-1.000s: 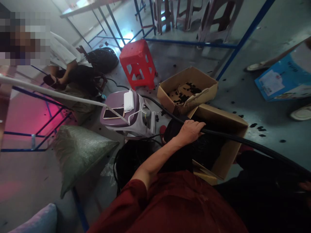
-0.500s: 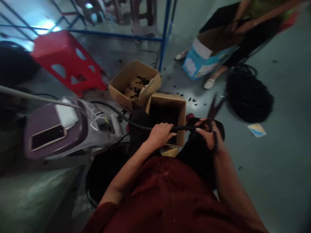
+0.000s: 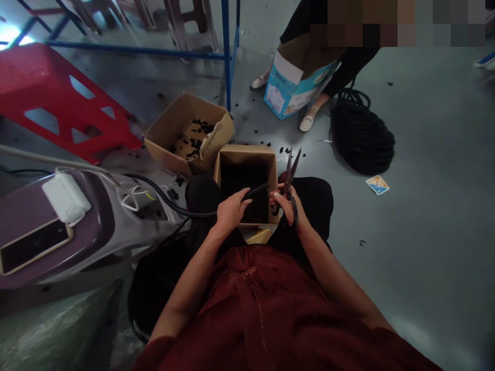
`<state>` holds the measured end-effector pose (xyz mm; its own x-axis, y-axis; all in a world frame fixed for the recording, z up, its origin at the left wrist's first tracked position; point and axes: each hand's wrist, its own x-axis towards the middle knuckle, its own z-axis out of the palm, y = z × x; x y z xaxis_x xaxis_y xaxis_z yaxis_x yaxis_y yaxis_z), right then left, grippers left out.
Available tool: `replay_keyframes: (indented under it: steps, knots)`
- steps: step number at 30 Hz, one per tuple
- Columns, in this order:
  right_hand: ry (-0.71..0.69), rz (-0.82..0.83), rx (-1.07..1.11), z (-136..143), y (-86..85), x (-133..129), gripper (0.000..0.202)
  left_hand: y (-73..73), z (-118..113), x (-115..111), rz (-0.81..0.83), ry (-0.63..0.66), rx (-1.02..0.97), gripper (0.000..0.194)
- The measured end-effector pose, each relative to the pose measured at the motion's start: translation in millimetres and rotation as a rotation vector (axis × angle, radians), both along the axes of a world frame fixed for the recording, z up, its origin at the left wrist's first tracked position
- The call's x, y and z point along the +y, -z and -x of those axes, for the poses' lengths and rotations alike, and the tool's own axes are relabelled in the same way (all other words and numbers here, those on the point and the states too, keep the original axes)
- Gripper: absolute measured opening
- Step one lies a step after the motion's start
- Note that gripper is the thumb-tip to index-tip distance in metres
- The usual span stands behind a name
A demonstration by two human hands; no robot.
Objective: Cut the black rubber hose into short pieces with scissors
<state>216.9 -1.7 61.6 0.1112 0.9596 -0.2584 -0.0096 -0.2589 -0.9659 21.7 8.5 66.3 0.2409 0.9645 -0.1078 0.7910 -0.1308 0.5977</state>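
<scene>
Black hose over the box

The black hose is thin and bendy. Its far end is hard to see against the dark inside of the cardboard box. The left hand is wrapped round it above the box. The right hand grips scissors with blades parted, pointing up

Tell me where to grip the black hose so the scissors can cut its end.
Grip the black hose just behind its free end, from the left side, as the left hand does. The end points right over the open cardboard box, toward the scissors in the right hand, leaving a short stub exposed.
</scene>
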Motion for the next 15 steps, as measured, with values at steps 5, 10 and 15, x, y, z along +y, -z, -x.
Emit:
replay_keyframes:
  steps: [5, 10, 15]
  knots:
    - [-0.066, 0.179, -0.045, -4.1, 29.4, -21.5, 0.051, -3.2, 13.3, 7.7, 0.068, -0.093, -0.09, 0.037]
    - [-0.233, 0.244, -0.17, -0.1, 49.9, -44.8, 0.048, -4.3, 17.9, 10.7, 0.086, -0.094, -0.079, 0.038]
    - [-0.351, 0.178, -0.335, 4.7, 40.5, -48.2, 0.041, -0.1, 20.0, 10.5, 0.12, -0.094, -0.066, 0.041]
